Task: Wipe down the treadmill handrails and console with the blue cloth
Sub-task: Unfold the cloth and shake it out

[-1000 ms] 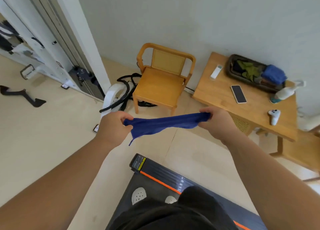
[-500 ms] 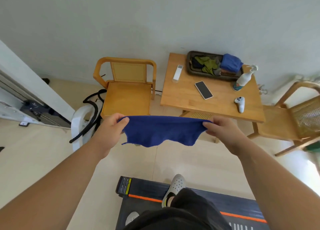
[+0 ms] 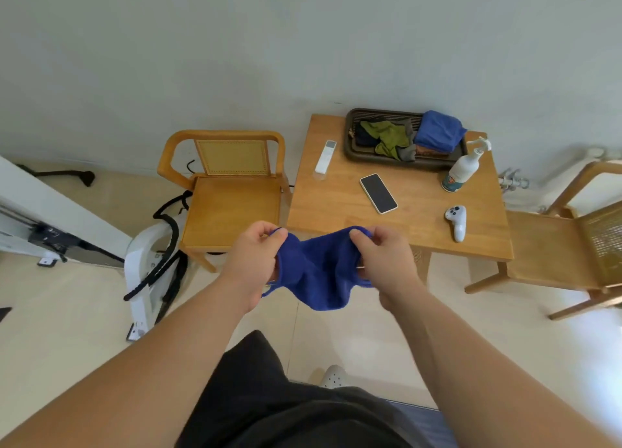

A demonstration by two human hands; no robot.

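Note:
Both of my hands hold the blue cloth [image 3: 319, 272] out in front of me at chest height. My left hand [image 3: 254, 259] pinches its left edge and my right hand [image 3: 387, 259] pinches its right edge. The cloth sags in loose folds between them. It hangs in front of the near edge of a wooden table [image 3: 336, 205]. No treadmill handrail or console shows in this view; only a dark strip at the bottom edge [image 3: 420, 417] may belong to the treadmill.
On the table lie a tray of folded cloths [image 3: 404, 134], a white remote [image 3: 325, 156], a phone [image 3: 378, 193], a spray bottle [image 3: 462, 168] and a white controller [image 3: 457, 222]. Wooden chairs stand left [image 3: 229, 191] and right [image 3: 565, 238]. White equipment with black cables [image 3: 151, 262] stands on the floor at left.
My hands have come closer together, so the stretched cloth now sags and bunches. The view has swung right and up, and the treadmill deck has dropped out of sight.

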